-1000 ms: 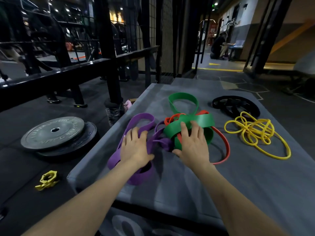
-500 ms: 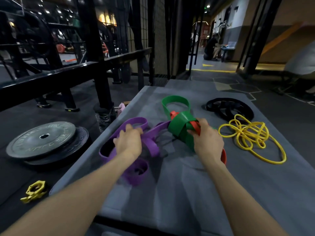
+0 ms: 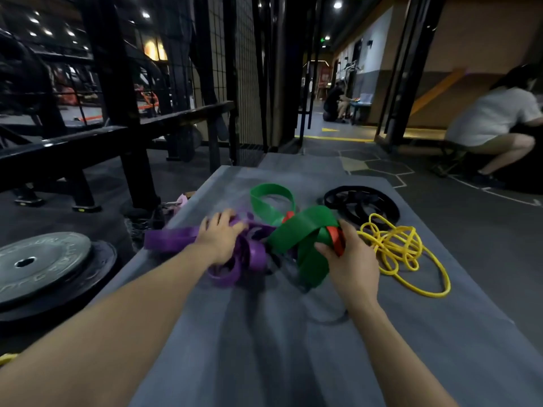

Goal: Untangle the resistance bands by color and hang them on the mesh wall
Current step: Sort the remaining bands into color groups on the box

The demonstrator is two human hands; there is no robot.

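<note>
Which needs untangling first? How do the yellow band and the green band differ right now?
The green band is wide and flat; the yellow band is thin and cord-like. The green one is knotted up with the red band and purple band, while the yellow lies in its own loose pile. The right hand grips the green and red; no hand touches the yellow. Both lie on the grey mat, unhung.

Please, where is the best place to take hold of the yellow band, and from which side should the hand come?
Probably the wide outer loop of the yellow band, from above on the near side. That loop lies flat and open on the grey mat, apart from the knotted middle and the black band.
</note>
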